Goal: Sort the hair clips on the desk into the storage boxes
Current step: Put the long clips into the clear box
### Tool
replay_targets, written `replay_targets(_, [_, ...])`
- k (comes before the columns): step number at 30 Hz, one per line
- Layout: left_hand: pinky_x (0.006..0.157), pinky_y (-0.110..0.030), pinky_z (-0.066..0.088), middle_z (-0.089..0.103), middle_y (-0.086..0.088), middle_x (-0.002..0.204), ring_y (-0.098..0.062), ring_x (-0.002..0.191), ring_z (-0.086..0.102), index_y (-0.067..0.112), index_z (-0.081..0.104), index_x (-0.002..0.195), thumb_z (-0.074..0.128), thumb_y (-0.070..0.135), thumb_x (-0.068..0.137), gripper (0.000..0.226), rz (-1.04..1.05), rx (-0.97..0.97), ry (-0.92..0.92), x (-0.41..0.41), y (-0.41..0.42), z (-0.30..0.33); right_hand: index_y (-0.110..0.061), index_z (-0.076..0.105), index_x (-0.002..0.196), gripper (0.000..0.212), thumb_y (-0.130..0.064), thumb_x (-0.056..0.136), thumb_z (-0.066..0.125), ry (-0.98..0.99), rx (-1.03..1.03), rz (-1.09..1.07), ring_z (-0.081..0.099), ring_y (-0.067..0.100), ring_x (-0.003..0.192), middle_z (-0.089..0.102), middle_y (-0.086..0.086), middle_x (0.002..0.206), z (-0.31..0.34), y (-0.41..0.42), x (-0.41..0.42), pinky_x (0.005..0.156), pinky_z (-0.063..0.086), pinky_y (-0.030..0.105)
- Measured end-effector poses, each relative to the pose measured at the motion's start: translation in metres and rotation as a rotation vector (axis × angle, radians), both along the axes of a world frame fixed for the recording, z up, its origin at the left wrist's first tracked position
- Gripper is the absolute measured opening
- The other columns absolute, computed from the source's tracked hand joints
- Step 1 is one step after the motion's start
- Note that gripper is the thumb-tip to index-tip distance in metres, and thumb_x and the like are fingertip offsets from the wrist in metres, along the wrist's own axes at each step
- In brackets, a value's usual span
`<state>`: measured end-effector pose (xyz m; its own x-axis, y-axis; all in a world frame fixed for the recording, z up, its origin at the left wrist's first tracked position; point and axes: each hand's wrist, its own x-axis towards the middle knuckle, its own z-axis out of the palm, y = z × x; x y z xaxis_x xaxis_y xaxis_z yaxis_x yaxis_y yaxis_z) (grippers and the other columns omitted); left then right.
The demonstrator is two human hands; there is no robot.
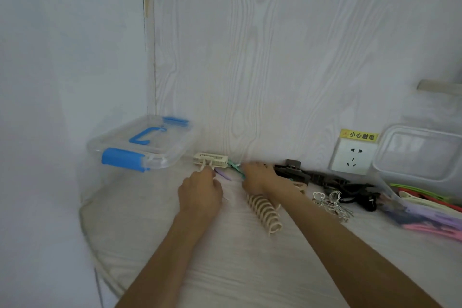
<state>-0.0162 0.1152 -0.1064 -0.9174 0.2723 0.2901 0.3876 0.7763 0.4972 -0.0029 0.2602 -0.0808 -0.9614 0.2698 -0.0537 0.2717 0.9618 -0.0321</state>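
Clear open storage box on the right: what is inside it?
The clear open storage box holds long flat hair clips in purple, pink, green, red and cream, piled together. The frame edge cuts the box off, so its far part and the lower clips are hidden.

Dim bluish light, soft overall blur, wide-angle edge distortion

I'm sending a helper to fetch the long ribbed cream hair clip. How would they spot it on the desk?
Start at the wall socket on the back wall, then look down and left to the desk in front of it. The cream spiral hair clip lies just left of the right forearm, beside the silver wire clips. It alone is a long row of curved cream ribs.
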Motion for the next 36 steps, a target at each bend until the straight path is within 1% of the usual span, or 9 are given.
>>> replay_targets(2, [0.085,-0.035,0.043,0.060,-0.013,0.116,-0.032,0.108,0.055,0.016,0.048,0.126,0.038,0.026,0.097,0.032,0.011,0.074,0.009,-0.001,0.002,-0.001,-0.011,0.040,0.135,0.045,-0.017,0.090,0.042,0.002,0.022,-0.006,0.039,0.027,0.127,0.043,0.012,0.138,-0.003,-0.002,-0.008,0.107,0.026,0.039])
replay_targets(5, [0.082,-0.038,0.043,0.062,-0.013,0.114,-0.034,0.106,0.057,0.015,0.047,0.125,0.036,0.024,0.097,0.031,0.005,0.128,0.031,-0.006,0.002,-0.002,-0.012,0.056,0.123,0.037,-0.010,0.088,0.046,0.059,-0.048,0.042,0.052,0.026,0.114,0.055,0.009,0.127,0.001,-0.002,-0.011,0.093,0.041,0.034])
replay_targets(11, [0.084,-0.033,0.042,0.058,0.001,0.118,-0.019,0.111,0.049,0.025,0.056,0.119,0.045,0.003,0.087,0.041,-0.124,0.142,0.112,-0.011,0.000,-0.007,-0.018,0.064,0.112,0.029,-0.013,0.085,0.056,0.079,-0.032,0.098,0.057,0.027,0.107,0.060,0.010,0.119,0.006,0.010,-0.007,0.089,0.047,0.034])
replay_targets(15, [0.081,-0.030,0.042,0.064,0.004,0.108,-0.017,0.105,0.054,0.025,0.065,0.107,0.050,0.029,0.088,0.024,-0.106,0.142,0.106,-0.006,0.001,-0.001,-0.011,0.061,0.108,0.028,-0.031,0.089,0.058,0.036,0.032,0.134,0.056,0.027,0.104,0.059,0.011,0.116,0.011,0.017,0.001,0.087,0.047,0.036])
replay_targets(18, [0.084,-0.030,0.044,0.065,0.006,0.109,-0.018,0.105,0.057,0.028,0.069,0.101,0.058,0.050,0.079,0.033,-0.124,0.042,0.064,-0.007,0.003,-0.006,-0.009,0.063,0.104,0.031,-0.036,0.090,0.054,0.056,0.041,0.136,0.057,0.027,0.101,0.062,0.010,0.112,0.011,0.021,0.004,0.086,0.048,0.039])
replay_targets(22, [0.081,-0.029,0.049,0.070,0.004,0.100,-0.018,0.098,0.062,0.029,0.072,0.098,0.059,0.050,0.083,0.029,-0.126,0.024,0.069,-0.012,0.001,-0.007,-0.012,0.061,0.102,0.028,-0.036,0.093,0.049,0.232,-0.040,0.152,0.059,0.022,0.095,0.065,0.006,0.104,0.012,0.024,0.006,0.084,0.048,0.037])
replay_targets(26, [0.080,-0.028,0.047,0.071,0.005,0.102,-0.018,0.099,0.063,0.030,0.070,0.102,0.055,0.044,0.088,0.025,-0.146,0.043,0.104,-0.009,-0.001,-0.006,-0.013,0.060,0.101,0.021,-0.031,0.093,0.051,0.589,-0.394,0.101,0.061,0.016,0.085,0.067,0.004,0.095,0.018,0.028,0.013,0.078,0.049,0.031])
replay_targets(30, [0.079,-0.031,0.045,0.069,-0.002,0.105,-0.026,0.099,0.062,0.031,0.067,0.108,0.049,0.038,0.093,0.024,-0.079,0.103,0.160,-0.008,-0.004,-0.006,-0.013,0.057,0.102,0.017,-0.025,0.095,0.048,0.730,-0.739,0.071,0.057,0.011,0.079,0.062,-0.001,0.084,0.032,0.038,0.037,0.063,0.045,0.008])
replay_targets(36, [0.076,-0.028,0.041,0.070,0.004,0.107,-0.020,0.099,0.063,0.031,0.065,0.111,0.049,0.034,0.094,0.023,-0.122,0.192,0.194,0.000,0.003,-0.006,-0.012,0.057,0.102,0.016,-0.019,0.097,0.043,1.022,-0.683,0.007,0.046,0.005,0.069,0.051,-0.008,0.077,0.022,0.082,0.107,0.059,0.038,0.006])
